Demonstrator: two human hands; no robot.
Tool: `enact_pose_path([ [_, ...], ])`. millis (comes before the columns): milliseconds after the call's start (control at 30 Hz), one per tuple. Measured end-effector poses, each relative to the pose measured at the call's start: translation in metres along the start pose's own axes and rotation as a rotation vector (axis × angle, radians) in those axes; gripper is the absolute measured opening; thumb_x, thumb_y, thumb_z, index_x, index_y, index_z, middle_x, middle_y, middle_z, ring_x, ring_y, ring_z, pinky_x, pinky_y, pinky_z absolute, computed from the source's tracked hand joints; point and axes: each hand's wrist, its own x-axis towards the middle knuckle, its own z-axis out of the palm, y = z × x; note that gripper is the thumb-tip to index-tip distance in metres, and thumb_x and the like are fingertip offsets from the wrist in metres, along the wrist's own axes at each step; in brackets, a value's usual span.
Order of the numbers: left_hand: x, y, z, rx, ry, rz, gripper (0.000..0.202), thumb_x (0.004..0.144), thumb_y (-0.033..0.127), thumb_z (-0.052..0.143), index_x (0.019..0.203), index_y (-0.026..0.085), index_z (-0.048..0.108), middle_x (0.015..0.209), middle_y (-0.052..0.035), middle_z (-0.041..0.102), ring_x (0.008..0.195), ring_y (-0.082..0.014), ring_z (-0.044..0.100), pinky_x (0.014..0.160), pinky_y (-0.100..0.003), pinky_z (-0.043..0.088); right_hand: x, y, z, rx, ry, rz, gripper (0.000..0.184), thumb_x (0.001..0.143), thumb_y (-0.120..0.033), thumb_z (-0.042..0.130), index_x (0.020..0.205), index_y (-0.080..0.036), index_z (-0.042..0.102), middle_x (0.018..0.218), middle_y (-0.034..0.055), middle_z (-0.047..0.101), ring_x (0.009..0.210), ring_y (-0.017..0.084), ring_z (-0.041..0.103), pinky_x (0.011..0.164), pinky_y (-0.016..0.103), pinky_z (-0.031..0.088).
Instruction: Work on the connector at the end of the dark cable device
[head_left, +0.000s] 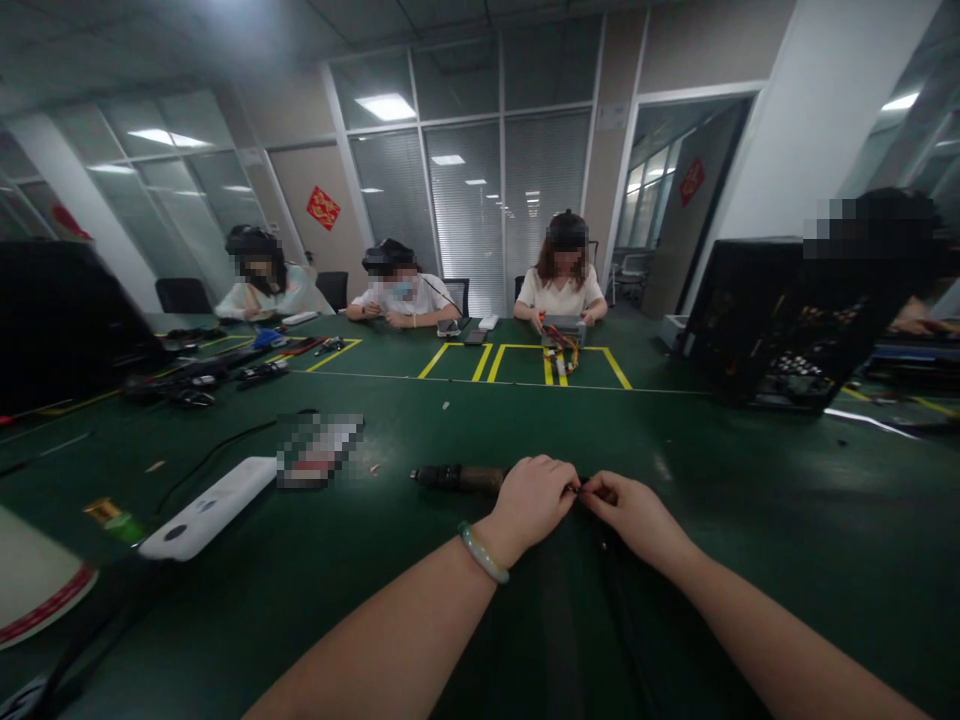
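A dark electric screwdriver (472, 478) lies sideways on the green table, its narrow tip pointing left. Over its rear end, my left hand (531, 505) is closed, with a pale bangle (482, 553) at the wrist. Thumb and forefinger of my right hand (634, 512) pinch right beside the left fingertips. Both sets of fingers meet at a small dark piece at the tool's cable end; its exact shape is hidden. A black cable (616, 590) runs from below my right fingers toward the table's near edge.
A white power strip (214, 507), a phone (319, 450), a small green-and-gold item (114, 520) and a paper cup (34, 580) are at left. Black computer cases (757, 325) stand right. Several people sit across the table (390, 410); one handles a wired grey box (564, 328).
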Motion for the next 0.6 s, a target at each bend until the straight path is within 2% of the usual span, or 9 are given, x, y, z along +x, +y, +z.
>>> enact_pose_path([
  [267, -0.0015, 0.0031, -0.0048, -0.024, -0.002, 0.001, 0.008, 0.091, 0.025, 0.057, 0.098, 0.021, 0.060, 0.098, -0.0016, 0.064, 0.096, -0.0201, 0.056, 0.086, -0.035, 0.042, 0.0029, 0.0095, 0.0035, 0.138, 0.104, 0.025, 0.017, 0.084, -0.032, 0.062, 0.097, -0.021, 0.063, 0.087, 0.0006, 0.070, 0.080, 0.017, 0.065, 0.068, 0.025, 0.048],
  [467, -0.0024, 0.0046, -0.0063, -0.054, 0.011, 0.007, 0.009, 0.090, 0.021, 0.058, 0.099, 0.021, 0.059, 0.099, -0.0007, 0.064, 0.096, -0.0194, 0.056, 0.086, -0.035, 0.042, -0.0017, 0.0044, -0.0029, -0.006, 0.026, 0.041, 0.021, 0.081, -0.036, 0.066, 0.098, -0.023, 0.065, 0.084, -0.0005, 0.071, 0.072, 0.017, 0.064, 0.062, 0.026, 0.046],
  [600, -0.0021, 0.0043, -0.0053, -0.046, 0.009, 0.010, 0.007, 0.089, 0.019, 0.058, 0.096, 0.022, 0.060, 0.099, -0.0001, 0.065, 0.096, -0.0193, 0.056, 0.086, -0.035, 0.042, -0.0037, -0.0001, -0.0046, -0.010, -0.005, 0.002, 0.014, 0.085, -0.034, 0.061, 0.092, -0.024, 0.068, 0.086, -0.0008, 0.071, 0.073, 0.017, 0.064, 0.064, 0.026, 0.045],
])
